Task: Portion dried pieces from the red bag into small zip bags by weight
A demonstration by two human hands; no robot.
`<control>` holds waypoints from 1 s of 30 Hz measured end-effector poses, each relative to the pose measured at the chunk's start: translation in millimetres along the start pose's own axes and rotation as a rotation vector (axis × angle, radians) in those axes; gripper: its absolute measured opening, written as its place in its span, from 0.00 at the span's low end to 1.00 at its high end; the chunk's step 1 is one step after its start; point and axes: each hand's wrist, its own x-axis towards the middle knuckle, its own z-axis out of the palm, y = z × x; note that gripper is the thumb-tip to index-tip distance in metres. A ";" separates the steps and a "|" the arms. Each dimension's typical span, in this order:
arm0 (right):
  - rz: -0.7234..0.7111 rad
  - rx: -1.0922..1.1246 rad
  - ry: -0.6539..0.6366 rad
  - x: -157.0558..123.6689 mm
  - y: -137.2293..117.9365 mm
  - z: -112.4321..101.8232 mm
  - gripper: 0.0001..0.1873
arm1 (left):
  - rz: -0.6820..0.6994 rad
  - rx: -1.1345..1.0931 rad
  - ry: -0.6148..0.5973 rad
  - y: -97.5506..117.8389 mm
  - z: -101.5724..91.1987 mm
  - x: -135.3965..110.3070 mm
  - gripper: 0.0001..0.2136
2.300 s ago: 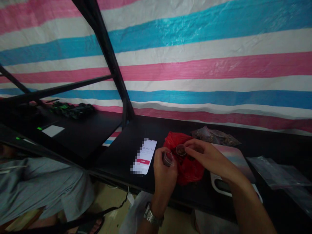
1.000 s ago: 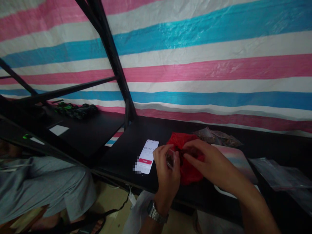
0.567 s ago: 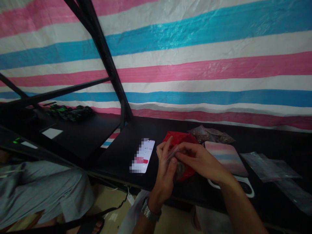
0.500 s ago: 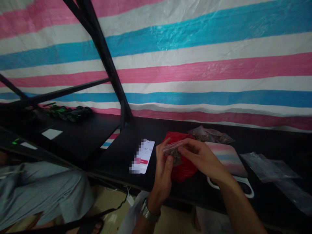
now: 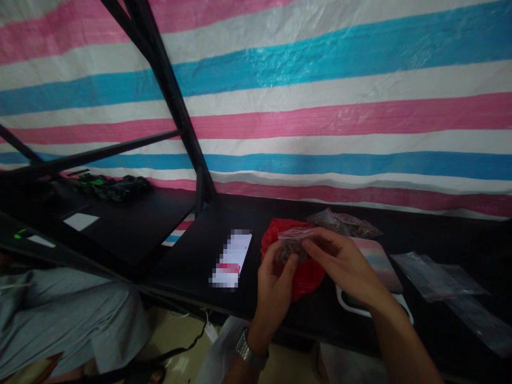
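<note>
Between my two hands is a small clear zip bag (image 5: pixel 293 246) with brownish bits inside, too blurred to name. My left hand (image 5: pixel 276 282), with a metal watch on its wrist, grips the bag's lower left side. Fingers of my right hand (image 5: pixel 340 256) pinch its upper right part near the zip strip. Under and behind the bag lies a red plastic bag (image 5: pixel 308 282) on the black table (image 5: pixel 184 266). Several filled zip bags (image 5: pixel 346 221) lie just behind my right hand.
A lit phone (image 5: pixel 232 261) lies left of my hands. To the right are a pastel-topped scale-like device (image 5: pixel 376 261) and flat clear bags (image 5: pixel 440 277). A black metal frame (image 5: pixel 176 101) rises at left. A person in grey clothing (image 5: pixel 80 320) sits lower left.
Both hands still hold the zip bag. My left hand has shifted slightly right, and its fingers now wrap further around the bag's lower part.
</note>
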 end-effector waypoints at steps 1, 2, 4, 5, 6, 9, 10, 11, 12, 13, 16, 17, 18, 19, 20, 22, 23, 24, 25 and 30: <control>-0.006 -0.013 -0.009 -0.6 1.0 0.0 0.12 | -0.016 -0.015 -0.020 0.1 2.0 1.1 0.15; -0.015 -0.017 0.008 -1.0 2.1 0.1 0.12 | -0.026 -0.015 -0.036 0.1 3.5 2.0 0.14; -0.021 -0.004 0.087 -1.6 4.4 0.2 0.14 | -0.015 0.016 -0.043 -0.2 5.3 3.6 0.11; -0.018 0.005 0.116 -1.8 5.3 0.0 0.15 | 0.005 0.036 -0.043 -0.4 6.0 4.2 0.11; -0.014 0.010 0.128 -2.1 5.8 -0.3 0.15 | 0.025 0.049 -0.047 -0.6 6.8 4.8 0.10; -0.007 -0.002 0.123 -3.1 5.0 -1.4 0.14 | 0.052 0.023 -0.070 -1.3 9.7 6.9 0.11; -0.013 -0.017 0.124 -3.4 4.0 -1.6 0.13 | 0.049 0.008 -0.071 -1.8 10.8 7.8 0.12; -0.026 -0.041 0.131 -3.7 2.8 -1.9 0.12 | 0.043 -0.004 -0.062 -2.5 11.9 8.6 0.11; -0.042 -0.074 0.141 -3.9 1.5 -2.5 0.11 | 0.036 -0.010 -0.047 -3.4 13.0 9.4 0.11; -0.062 -0.109 0.159 -4.0 0.3 -3.7 0.10 | 0.029 -0.009 -0.028 -4.4 14.1 9.9 0.11; -0.112 -0.146 0.315 -4.6 -1.5 -14.5 0.11 | 0.021 0.032 0.021 -6.5 16.3 10.2 0.10; -0.112 -0.127 0.394 -5.4 -1.1 -21.2 0.11 | 0.033 0.059 0.023 -6.6 16.4 9.8 0.10; -0.101 -0.108 0.465 -6.7 -0.1 -29.6 0.13 | 0.054 0.093 0.019 -6.4 16.2 9.4 0.09; -0.079 -0.097 0.522 -8.8 1.6 -39.1 0.14 | 0.082 0.132 0.009 -6.0 15.4 9.0 0.09; -0.046 -0.097 0.558 -11.6 3.8 -49.4 0.15 | 0.113 0.180 -0.003 -5.5 14.2 8.6 0.08; 0.036 -0.126 0.580 -18.7 9.8 -69.6 0.17 | 0.190 0.304 -0.029 -4.7 10.2 8.1 0.08; 0.076 -0.141 0.580 -22.4 13.2 -78.5 0.18 | 0.238 0.379 -0.044 -4.6 7.8 8.1 0.07; 0.110 -0.154 0.582 -25.8 16.9 -86.1 0.18 | 0.297 0.456 -0.056 -4.7 5.3 8.0 0.07; 0.134 -0.164 0.586 -28.7 20.6 -92.4 0.19 | 0.361 0.531 -0.071 -5.0 3.0 7.9 0.07; 0.209 -0.283 0.549 -32.6 39.7 -112.4 0.20 | 0.665 0.856 -0.090 -2.9 -0.1 0.4 0.08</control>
